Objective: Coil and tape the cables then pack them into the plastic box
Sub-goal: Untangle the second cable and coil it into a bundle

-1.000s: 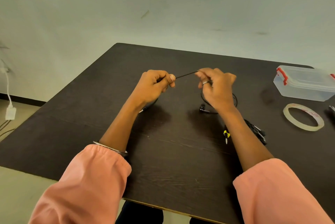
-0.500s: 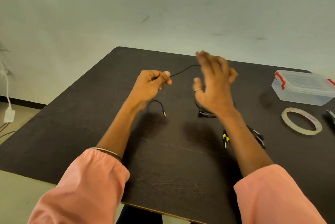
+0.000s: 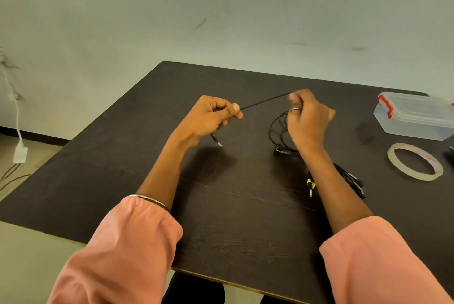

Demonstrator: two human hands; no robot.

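A thin black cable is stretching taut in a straight line across the middle of the frame, pinched at each end by the two hands. The left hand, curled into a loose fist, is gripping the cable between thumb and forefinger, and a short tail with a small metal plug is dangling beneath it just above the tabletop. The right hand, wearing a silvery ring, is pinching the other end with its fingertips, raised slightly higher in the frame than the left.

Below the right hand, the rest of the cable is lying in loose, round, glossy loops on the tabletop, ending in a small dark earbud-like piece. Further down, partly hidden by the right forearm, another bundle of black cables is resting, with a yellow-banded metal jack plug poking out on its left side.

The tabletop is a dark brown wood-grain board with a matte, streaked texture and a pale edge along the bottom. At the right edge of the frame a clear, rectangular plastic box with rounded corners and red clip latches is sitting with its lid on, well apart from the cables. Below it, a flat ring of translucent, yellowish adhesive tape is lying on the tabletop.

Soft salmon-pink sleeves are covering both forearms at the bottom of the frame, and a thin metal bangle is showing at the left cuff.
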